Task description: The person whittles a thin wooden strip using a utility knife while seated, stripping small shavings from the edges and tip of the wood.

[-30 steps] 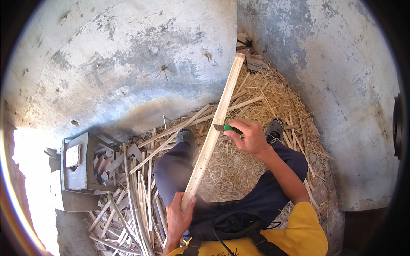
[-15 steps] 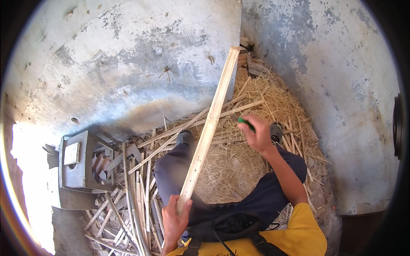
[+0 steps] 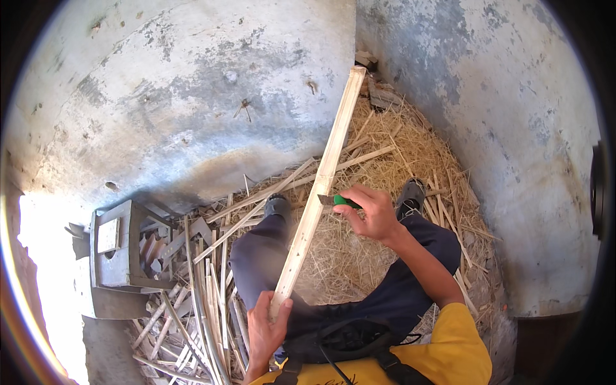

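one long wood stick (image 3: 319, 189). left hand (image 3: 266, 330) wrapped tight round bottom end. right hand (image 3: 372, 213) closed on one green-handled knife (image 3: 338, 201), blade touching stick. two shoes (image 3: 410, 192) in straw (image 3: 410, 154).

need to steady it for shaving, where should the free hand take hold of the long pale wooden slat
Grip the long pale wooden slat at its near, lower end, where the left hand already wraps it, coming from the left. It leans away from the person, far end up by the wall, so the near end is in reach. That leaves the middle free, where the right hand holds the green-handled knife against its edge.
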`<state>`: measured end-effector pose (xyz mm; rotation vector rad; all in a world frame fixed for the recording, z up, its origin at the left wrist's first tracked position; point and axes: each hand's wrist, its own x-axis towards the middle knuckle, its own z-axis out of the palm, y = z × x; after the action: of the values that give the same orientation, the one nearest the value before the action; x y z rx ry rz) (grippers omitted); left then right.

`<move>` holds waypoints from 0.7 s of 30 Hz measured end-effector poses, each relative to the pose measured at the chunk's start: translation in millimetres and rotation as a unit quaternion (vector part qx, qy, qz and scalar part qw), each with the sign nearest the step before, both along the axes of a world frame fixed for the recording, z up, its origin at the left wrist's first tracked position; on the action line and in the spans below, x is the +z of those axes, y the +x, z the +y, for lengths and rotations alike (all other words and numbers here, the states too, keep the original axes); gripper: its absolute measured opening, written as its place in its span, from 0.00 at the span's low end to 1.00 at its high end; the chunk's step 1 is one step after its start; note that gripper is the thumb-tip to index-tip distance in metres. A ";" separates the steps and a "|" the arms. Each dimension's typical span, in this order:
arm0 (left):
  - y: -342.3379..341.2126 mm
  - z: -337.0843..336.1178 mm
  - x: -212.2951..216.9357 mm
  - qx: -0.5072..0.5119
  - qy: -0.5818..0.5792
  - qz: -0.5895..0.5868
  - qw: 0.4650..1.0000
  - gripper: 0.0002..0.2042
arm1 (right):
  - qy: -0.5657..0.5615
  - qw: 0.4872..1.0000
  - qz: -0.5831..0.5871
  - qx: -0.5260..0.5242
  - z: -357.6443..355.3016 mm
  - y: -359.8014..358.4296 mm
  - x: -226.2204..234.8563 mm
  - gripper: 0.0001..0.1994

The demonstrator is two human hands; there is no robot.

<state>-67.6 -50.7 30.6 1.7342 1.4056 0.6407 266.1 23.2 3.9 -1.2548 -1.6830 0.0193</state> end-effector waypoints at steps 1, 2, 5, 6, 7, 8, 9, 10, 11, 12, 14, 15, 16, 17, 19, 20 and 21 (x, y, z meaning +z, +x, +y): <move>0.2 0.3 0.9 -0.003 -0.002 0.002 1.000 0.12 | 0.012 1.000 0.005 -0.004 0.9 0.3 -1.5 0.12; 0.4 0.6 2.5 -0.006 -0.004 0.004 1.000 0.12 | 0.004 1.000 -0.002 -0.007 0.1 0.9 -1.1 0.12; -1.2 -0.1 1.5 -0.006 -0.007 0.000 1.000 0.12 | -0.013 1.000 -0.017 -0.006 -0.7 0.3 3.2 0.13; -1.8 -0.3 0.8 -0.007 -0.007 -0.002 1.000 0.11 | -0.014 1.000 -0.019 -0.003 -1.0 0.3 3.6 0.13; -2.2 -0.3 0.7 -0.008 -0.007 -0.002 1.000 0.11 | -0.015 1.000 -0.021 0.000 -1.0 0.2 4.0 0.13; -2.8 -0.1 0.6 -0.009 -0.006 -0.002 1.000 0.11 | -0.001 1.000 -0.018 -0.002 0.8 0.7 1.8 0.13; -3.3 0.4 0.5 -0.010 -0.005 -0.002 1.000 0.11 | 0.014 1.000 -0.014 -0.004 4.4 1.2 -1.4 0.13; -4.2 0.6 -0.4 -0.011 -0.007 -0.001 1.000 0.11 | 0.028 1.000 -0.010 -0.005 6.5 1.5 -3.0 0.13; -5.6 0.4 -1.8 -0.012 -0.009 0.001 1.000 0.12 | 0.021 1.000 -0.020 -0.011 6.3 1.9 -3.1 0.12; -7.1 0.1 -3.2 -0.012 -0.010 0.002 1.000 0.12 | 0.014 0.999 -0.031 -0.015 6.0 1.3 -0.4 0.12; -10.0 -0.3 -4.8 -0.014 -0.002 0.003 1.000 0.12 | 0.017 0.999 -0.039 -0.022 9.2 2.4 -1.6 0.11; -10.9 -1.0 -5.2 -0.015 0.001 0.003 1.000 0.12 | 0.028 0.999 -0.036 -0.025 13.2 4.7 -5.5 0.11; -11.6 -1.4 -5.6 -0.013 -0.002 0.005 1.000 0.12 | 0.038 0.998 -0.032 -0.028 15.6 6.7 -8.0 0.11; -12.2 -1.8 -6.1 -0.010 -0.005 0.006 1.000 0.12 | 0.036 0.998 -0.036 -0.026 16.0 7.9 -9.7 0.11; -15.3 -2.7 -8.1 -0.005 -0.008 0.009 1.000 0.12 | 0.032 0.998 -0.042 -0.019 18.6 5.3 -8.8 0.10; -16.9 -3.0 -10.1 -0.003 -0.008 0.009 1.000 0.12 | 0.033 0.998 -0.047 -0.026 19.7 4.4 -9.7 0.10; -18.2 -3.8 -12.2 -0.002 -0.008 0.009 1.000 0.12 | 0.034 0.997 -0.054 -0.033 21.1 4.9 -11.6 0.10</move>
<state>-85.7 -54.5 18.4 1.7331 1.4153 0.6118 271.0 44.2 -7.7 -1.2789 -1.7180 -0.1472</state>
